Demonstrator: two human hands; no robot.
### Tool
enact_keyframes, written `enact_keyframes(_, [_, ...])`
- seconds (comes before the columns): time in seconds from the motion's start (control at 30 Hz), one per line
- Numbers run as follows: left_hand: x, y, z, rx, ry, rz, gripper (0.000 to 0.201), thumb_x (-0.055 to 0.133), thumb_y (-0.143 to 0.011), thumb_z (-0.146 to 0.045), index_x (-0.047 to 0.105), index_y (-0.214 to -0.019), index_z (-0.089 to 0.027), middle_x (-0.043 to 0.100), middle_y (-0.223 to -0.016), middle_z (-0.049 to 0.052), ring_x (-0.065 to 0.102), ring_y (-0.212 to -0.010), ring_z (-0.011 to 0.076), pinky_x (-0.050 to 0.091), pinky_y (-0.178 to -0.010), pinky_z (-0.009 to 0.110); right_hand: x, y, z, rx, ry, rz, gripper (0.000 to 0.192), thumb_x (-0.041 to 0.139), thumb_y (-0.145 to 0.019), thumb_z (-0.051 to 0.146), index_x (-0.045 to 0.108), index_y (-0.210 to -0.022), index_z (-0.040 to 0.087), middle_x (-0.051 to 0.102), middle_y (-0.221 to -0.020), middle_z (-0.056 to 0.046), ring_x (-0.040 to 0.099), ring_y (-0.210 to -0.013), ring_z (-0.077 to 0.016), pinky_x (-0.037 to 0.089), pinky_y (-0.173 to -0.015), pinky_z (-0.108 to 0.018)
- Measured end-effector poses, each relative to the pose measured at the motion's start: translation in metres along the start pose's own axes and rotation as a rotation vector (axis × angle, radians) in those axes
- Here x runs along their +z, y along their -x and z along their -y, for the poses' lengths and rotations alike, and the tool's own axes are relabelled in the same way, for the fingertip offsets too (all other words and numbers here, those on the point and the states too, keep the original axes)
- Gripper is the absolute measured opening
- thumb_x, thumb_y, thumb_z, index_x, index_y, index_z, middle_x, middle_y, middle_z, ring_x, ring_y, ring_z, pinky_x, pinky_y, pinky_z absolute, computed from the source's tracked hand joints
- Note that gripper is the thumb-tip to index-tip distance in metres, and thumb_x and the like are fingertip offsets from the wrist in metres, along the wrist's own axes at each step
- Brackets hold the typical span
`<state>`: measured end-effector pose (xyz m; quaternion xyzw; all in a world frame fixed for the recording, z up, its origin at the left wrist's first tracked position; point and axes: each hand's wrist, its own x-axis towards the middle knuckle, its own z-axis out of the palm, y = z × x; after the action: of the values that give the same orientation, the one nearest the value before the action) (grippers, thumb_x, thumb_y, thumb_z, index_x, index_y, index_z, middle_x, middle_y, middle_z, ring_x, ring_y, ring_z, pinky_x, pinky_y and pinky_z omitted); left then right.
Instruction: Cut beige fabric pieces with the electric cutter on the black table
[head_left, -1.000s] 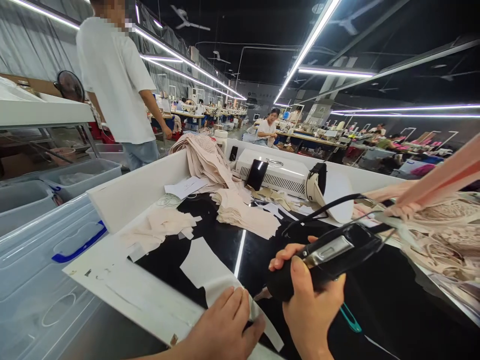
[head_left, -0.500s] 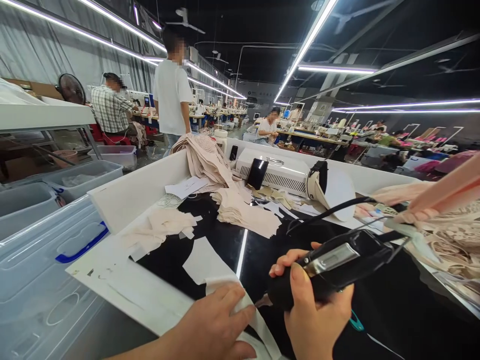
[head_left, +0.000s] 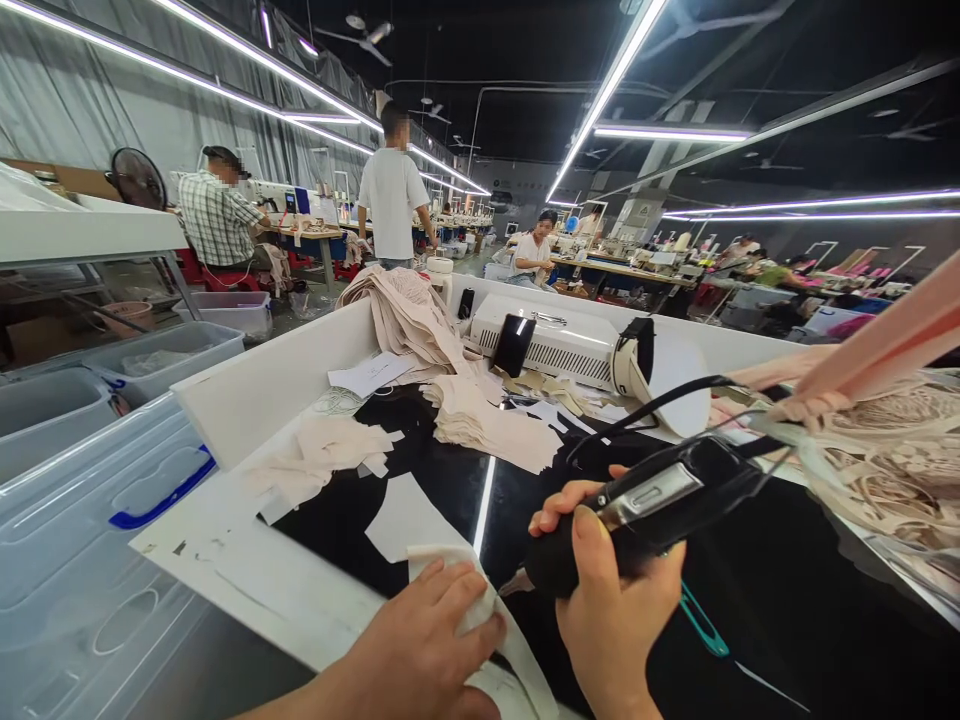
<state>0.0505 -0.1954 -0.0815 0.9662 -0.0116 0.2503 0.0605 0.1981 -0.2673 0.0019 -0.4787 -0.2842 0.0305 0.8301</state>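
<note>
My right hand point(head_left: 611, 590) is wrapped round a black corded hand tool point(head_left: 652, 510) with a shiny metal plate on its side. Its narrow tip points left, close to the edge of a cream fabric piece point(head_left: 525, 650). On that fabric my left hand point(head_left: 442, 630) lies flat with fingers stretched, pressing it to the table. A white pattern-shaped piece point(head_left: 409, 520) extends out from beneath the cream fabric. Right of my right hand, a teal-handled tool point(head_left: 705, 622) rests on the black tabletop point(head_left: 787, 590). Where the tip meets the fabric is hard to make out.
Stacked cream fabric pieces point(head_left: 487, 425) and a white lamp-like machine point(head_left: 555, 340) stand at the back. Loose scraps point(head_left: 322, 455) lie left. A peach strap point(head_left: 885, 340) ties up the tool's cable at right. Clear plastic bins point(head_left: 82, 560) stand left; people work behind.
The tool and my right hand have shifted slightly left and down, bringing the tip nearer the fabric. More of the teal-handled tool shows. A standing person in white has moved farther away.
</note>
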Motion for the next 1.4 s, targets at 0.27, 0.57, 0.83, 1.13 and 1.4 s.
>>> enact_keyframes(0.27, [0.006,-0.001,0.003,0.015,-0.005,-0.092,0.064,0.083,-0.082,-0.06,0.062,-0.126,-0.018,0.064,-0.121,0.015,0.065,-0.114,0.0311,0.058,-0.1,0.044,0.002,-0.002,-0.004,-0.009,0.019,0.022,0.031,0.074,-0.09,0.026,0.057,-0.115,0.03,0.069,-0.077,0.006,0.063,-0.059,-0.0131,0.056,-0.059,-0.03])
enact_keyframes(0.57, [0.015,0.002,0.006,0.053,-0.088,-0.13,0.037,0.068,-0.099,-0.045,0.061,-0.123,-0.018,0.066,-0.117,0.014,0.066,-0.109,0.0281,0.057,-0.098,0.041,0.005,-0.002,-0.009,0.035,0.002,0.016,0.035,0.078,-0.088,0.031,0.055,-0.115,0.028,0.068,-0.078,0.005,0.063,-0.059,-0.0139,0.057,-0.059,-0.032])
enact_keyframes(0.83, [0.019,-0.008,0.026,0.022,-0.024,0.005,0.018,0.063,-0.103,-0.024,0.058,-0.119,-0.017,0.073,-0.101,0.004,0.071,-0.09,0.0168,0.056,-0.089,0.024,-0.002,-0.012,-0.007,0.128,0.202,0.005,0.04,0.083,-0.08,0.046,0.058,-0.103,0.025,0.072,-0.077,0.003,0.066,-0.064,-0.018,0.055,-0.072,-0.038])
enact_keyframes(1.13, [-0.036,-0.014,0.047,0.055,-0.013,0.192,0.012,0.066,-0.096,-0.011,0.062,-0.102,-0.02,0.071,-0.108,0.004,0.067,-0.104,0.0175,0.051,-0.093,0.024,-0.01,-0.03,0.028,0.06,0.421,-0.006,0.048,0.081,-0.073,0.056,0.065,-0.104,0.024,0.072,-0.095,-0.001,0.069,-0.087,-0.0243,0.051,-0.088,-0.041])
enact_keyframes(1.4, [-0.024,-0.024,0.012,-0.154,-0.255,0.328,0.023,0.081,-0.09,-0.029,0.063,-0.101,-0.019,0.063,-0.092,0.003,0.062,-0.077,0.0198,0.049,-0.065,0.028,-0.029,-0.024,0.032,0.018,0.389,0.0,0.047,0.086,-0.073,0.049,0.063,-0.106,0.023,0.071,-0.082,0.001,0.067,-0.066,-0.0199,0.055,-0.069,-0.038])
